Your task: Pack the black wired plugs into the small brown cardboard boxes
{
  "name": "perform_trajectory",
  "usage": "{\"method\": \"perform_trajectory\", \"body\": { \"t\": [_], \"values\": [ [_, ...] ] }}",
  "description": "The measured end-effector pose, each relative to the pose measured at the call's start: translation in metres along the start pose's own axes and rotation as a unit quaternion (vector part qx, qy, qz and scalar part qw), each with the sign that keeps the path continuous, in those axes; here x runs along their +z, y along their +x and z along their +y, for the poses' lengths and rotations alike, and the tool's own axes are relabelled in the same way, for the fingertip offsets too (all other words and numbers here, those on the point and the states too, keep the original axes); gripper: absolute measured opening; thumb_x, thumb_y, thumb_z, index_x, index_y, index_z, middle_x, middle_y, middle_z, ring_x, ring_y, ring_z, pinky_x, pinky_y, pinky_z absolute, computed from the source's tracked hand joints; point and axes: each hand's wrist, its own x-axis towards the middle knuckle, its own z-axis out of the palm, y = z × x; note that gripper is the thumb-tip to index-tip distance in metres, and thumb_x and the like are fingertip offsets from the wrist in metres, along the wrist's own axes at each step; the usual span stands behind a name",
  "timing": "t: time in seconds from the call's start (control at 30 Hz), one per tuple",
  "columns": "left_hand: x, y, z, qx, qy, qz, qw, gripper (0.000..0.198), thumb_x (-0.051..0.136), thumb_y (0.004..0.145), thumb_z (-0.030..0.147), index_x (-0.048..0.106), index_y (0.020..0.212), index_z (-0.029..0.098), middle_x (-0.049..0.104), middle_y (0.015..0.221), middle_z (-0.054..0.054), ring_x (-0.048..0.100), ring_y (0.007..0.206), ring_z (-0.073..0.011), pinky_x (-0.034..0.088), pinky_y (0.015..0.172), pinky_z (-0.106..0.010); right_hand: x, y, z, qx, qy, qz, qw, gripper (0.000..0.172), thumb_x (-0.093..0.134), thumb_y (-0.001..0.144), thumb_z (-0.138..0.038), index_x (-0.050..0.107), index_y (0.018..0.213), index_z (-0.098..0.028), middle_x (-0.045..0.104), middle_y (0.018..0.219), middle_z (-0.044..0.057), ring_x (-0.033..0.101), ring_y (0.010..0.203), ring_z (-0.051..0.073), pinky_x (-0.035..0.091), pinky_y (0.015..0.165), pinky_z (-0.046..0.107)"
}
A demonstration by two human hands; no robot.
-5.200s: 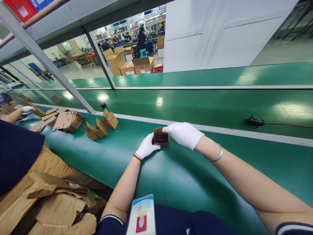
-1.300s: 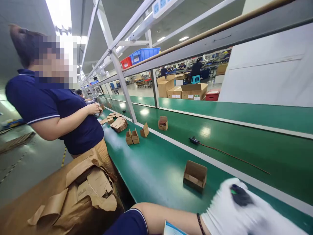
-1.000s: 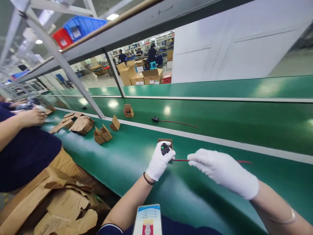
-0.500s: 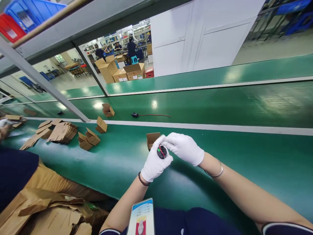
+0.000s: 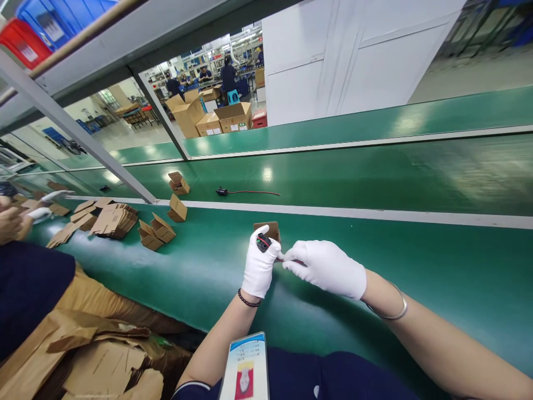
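on the green belt [image 5: 375, 266], left hand [image 5: 259, 265] grips a black part [image 5: 263, 243]; right hand [image 5: 327, 268] pinches its wire.

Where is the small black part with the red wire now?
In the left hand, centre of the head view, just before the open carton, beside the right hand.

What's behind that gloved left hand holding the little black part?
Right behind the left hand and its black part stands a small brown cardboard box on the green belt. Only its top shows; its inside is hidden.
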Motion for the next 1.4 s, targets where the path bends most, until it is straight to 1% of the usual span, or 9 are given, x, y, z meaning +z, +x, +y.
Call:
{"method": "perform_trajectory", "body": {
  "t": [0.17,0.3,0.4,0.5,0.6,0.73,0.97,1.2,1.4],
  "values": [
    [0.004,-0.005,0.008,-0.075,0.053,-0.125,0.988,0.07,0.083,0.053,0.042,0.051,0.111,0.017,0.058,0.085,-0.001,0.053,0.061,-0.0084,0.045,0.056,-0.023,-0.008,0.003,0.002,0.032,0.156,0.075,0.984,0.022,0.052,0.085,-0.033,0.069,0.075,-0.025,0.069,0.075,-0.001,0.062,0.068,0.013,0.045,0.062,0.024],
    [0.01,-0.011,0.012,-0.077,0.112,-0.191,0.972,0.048,0.08,0.057,0.027,0.054,0.096,0.017,0.059,0.077,0.0,0.053,0.055,-0.0091,0.045,0.053,-0.023,0.001,0.007,-0.003,0.08,0.229,0.102,0.965,0.017,0.055,0.082,-0.035,0.07,0.081,-0.027,0.069,0.076,-0.002,0.063,0.069,0.014,0.049,0.066,0.025],
    [0.01,-0.013,0.003,-0.062,0.136,-0.118,0.982,0.036,0.07,0.067,0.031,0.048,0.093,0.018,0.052,0.063,0.006,0.049,0.043,-0.007,0.041,0.045,-0.021,0.014,0.007,-0.007,0.154,0.263,0.168,0.938,0.035,0.062,0.077,-0.04,0.064,0.109,-0.026,0.069,0.079,-0.002,0.064,0.071,0.015,0.052,0.069,0.028],
    [0.009,-0.011,-0.007,-0.02,0.149,-0.023,0.988,0.034,0.067,0.071,0.032,0.046,0.094,0.018,0.05,0.065,0.006,0.047,0.044,-0.0065,0.038,0.044,-0.02,0.024,0.004,-0.009,0.173,0.267,0.217,0.923,0.037,0.062,0.077,-0.044,0.063,0.108,-0.024,0.069,0.084,0.001,0.064,0.074,0.016,0.052,0.071,0.029],
    [0.008,-0.008,-0.014,0.062,0.164,0.068,0.982,0.035,0.069,0.069,0.029,0.047,0.094,0.019,0.055,0.081,0.0,0.056,0.066,-0.0106,0.047,0.062,-0.024,0.03,-0.001,-0.012,0.12,0.232,0.204,0.944,0.024,0.054,0.086,-0.042,0.068,0.095,-0.025,0.069,0.088,0.003,0.064,0.081,0.016,0.051,0.073,0.029],
    [0.006,-0.006,-0.021,0.133,0.174,0.136,0.966,0.032,0.065,0.073,0.026,0.047,0.098,0.02,0.056,0.095,-0.004,0.058,0.087,-0.0156,0.047,0.084,-0.032,0.036,-0.002,-0.018,0.076,0.134,0.211,0.965,0.029,0.044,0.092,-0.038,0.069,0.103,-0.027,0.069,0.094,0.005,0.063,0.086,0.018,0.049,0.075,0.029],
    [0.0,-0.012,-0.038,0.185,0.234,0.18,0.937,0.04,0.058,0.079,0.024,0.04,0.114,0.02,0.055,0.107,-0.009,0.059,0.095,-0.0187,0.047,0.087,-0.034,0.044,0.005,-0.031,0.067,0.119,0.236,0.962,0.032,0.045,0.092,-0.04,0.067,0.11,-0.025,0.069,0.104,0.005,0.063,0.094,0.017,0.048,0.084,0.029],
    [-0.008,-0.008,-0.057,0.269,0.315,0.199,0.888,0.049,0.056,0.083,0.028,0.035,0.127,0.019,0.057,0.115,-0.013,0.062,0.098,-0.0207,0.05,0.088,-0.036,0.039,0.013,-0.033,0.071,0.153,0.18,0.969,0.03,0.046,0.093,-0.032,0.063,0.116,-0.025,0.068,0.101,0.004,0.061,0.091,0.016,0.049,0.078,0.028],
    [-0.022,-0.001,-0.064,0.348,0.369,0.122,0.853,0.085,0.05,0.09,0.031,-0.016,0.144,0.025,0.034,0.145,-0.022,0.056,0.117,-0.0222,0.051,0.091,-0.036,0.022,0.017,-0.03,0.089,0.165,0.069,0.98,0.027,0.051,0.09,-0.034,0.064,0.111,-0.026,0.065,0.096,0.004,0.059,0.088,0.016,0.046,0.074,0.028]
  ]
}}
